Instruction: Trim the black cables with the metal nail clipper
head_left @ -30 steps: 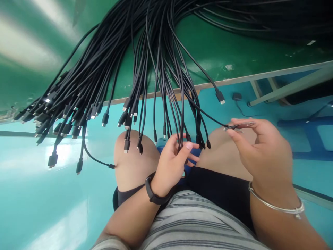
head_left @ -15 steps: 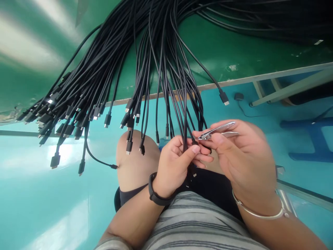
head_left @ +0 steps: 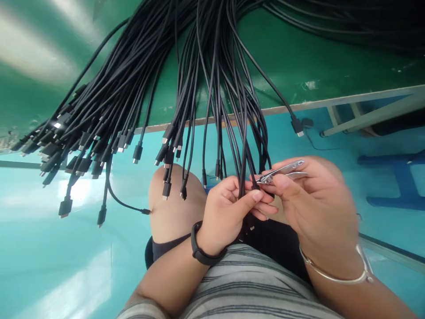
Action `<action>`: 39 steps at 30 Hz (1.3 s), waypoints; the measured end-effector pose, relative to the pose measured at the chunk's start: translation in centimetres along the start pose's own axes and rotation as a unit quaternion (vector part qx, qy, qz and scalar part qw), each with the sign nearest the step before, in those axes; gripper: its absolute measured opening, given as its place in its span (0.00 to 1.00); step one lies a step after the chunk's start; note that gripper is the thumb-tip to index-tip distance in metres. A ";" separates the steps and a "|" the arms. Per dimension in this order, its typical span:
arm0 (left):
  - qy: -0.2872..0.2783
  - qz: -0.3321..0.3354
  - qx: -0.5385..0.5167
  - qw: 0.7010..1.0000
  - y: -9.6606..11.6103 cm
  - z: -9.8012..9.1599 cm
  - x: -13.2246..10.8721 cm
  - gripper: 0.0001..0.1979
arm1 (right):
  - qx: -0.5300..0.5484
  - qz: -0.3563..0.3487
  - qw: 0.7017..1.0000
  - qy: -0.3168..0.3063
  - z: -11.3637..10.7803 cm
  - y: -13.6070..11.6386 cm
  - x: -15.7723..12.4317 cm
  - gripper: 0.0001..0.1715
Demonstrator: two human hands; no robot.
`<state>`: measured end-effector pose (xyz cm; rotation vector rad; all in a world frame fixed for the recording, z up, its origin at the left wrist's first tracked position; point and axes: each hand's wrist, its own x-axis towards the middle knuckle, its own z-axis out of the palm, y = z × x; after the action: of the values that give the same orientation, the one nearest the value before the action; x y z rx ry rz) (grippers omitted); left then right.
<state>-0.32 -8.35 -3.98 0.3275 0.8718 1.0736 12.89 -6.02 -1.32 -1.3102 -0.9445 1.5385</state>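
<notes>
My left hand [head_left: 229, 208] is closed around a few black USB cables [head_left: 244, 155], its thumb pressing near one cable's plug. Between the thumb and fingers of my right hand [head_left: 315, 204] is a silver nail clipper [head_left: 282, 172]. The clipper's jaws are at the neck of the cable plug [head_left: 255, 186] beside my left thumb; whether they touch it I cannot tell. Below my left hand, some plug ends hang partly hidden against my dark shorts.
A thick bundle of black cables [head_left: 139, 57] lies over the green table [head_left: 299, 53], many plugs hanging past its edge. One separate cable plug [head_left: 296, 125] dangles at the right. A blue stool [head_left: 395, 177] and a metal table leg stand on the right.
Both hands, with the cables and the nail clipper, appear slightly further right and lower. My grips look the same. The hanging cables have shifted a little in view.
</notes>
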 end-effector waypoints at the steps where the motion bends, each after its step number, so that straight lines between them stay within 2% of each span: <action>1: 0.000 0.000 0.001 1.000 0.0 0.0 0.0 0.07 | -0.002 0.001 1.000 0.001 0.0 0.0 0.0 0.04; 6: -0.003 0.001 -0.004 1.000 -0.1 -0.1 0.1 0.06 | -0.009 0.014 1.000 -0.002 0.0 0.0 0.1 0.03; 12: -0.008 -0.014 -0.008 1.000 -0.1 0.1 0.0 0.08 | -0.058 -0.002 0.996 0.070 -0.1 0.0 0.3 0.05; 17: 0.004 -0.017 -0.007 1.000 -0.3 0.2 0.0 0.09 | -0.017 -0.004 0.999 0.051 -0.1 0.2 0.1 0.03; 22: 0.044 -0.013 0.007 0.999 -0.7 0.0 0.1 0.12 | 0.008 -0.022 0.999 0.031 -0.3 0.4 0.0 0.03; 28: 0.068 0.000 0.037 0.997 -0.8 0.1 -0.2 0.17 | 0.027 -0.025 0.999 0.027 -0.4 1.1 0.1 0.07; 31: 0.069 -0.001 0.045 0.997 -0.7 0.2 -0.3 0.14 | 0.034 -0.007 0.999 0.025 -0.3 1.2 0.2 0.08; 36: 0.029 0.024 0.037 0.999 -0.6 0.3 -0.4 0.08 | 0.051 0.027 0.997 0.046 -0.1 0.7 0.5 0.09; 39: 0.020 0.027 0.029 0.999 -0.6 0.2 -0.3 0.07 | 0.070 0.045 0.996 0.028 0.1 0.5 0.8 0.10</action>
<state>0.21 -8.89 -4.07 0.3808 0.9365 1.1099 12.73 -5.42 -2.00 -1.3040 -0.7383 1.5989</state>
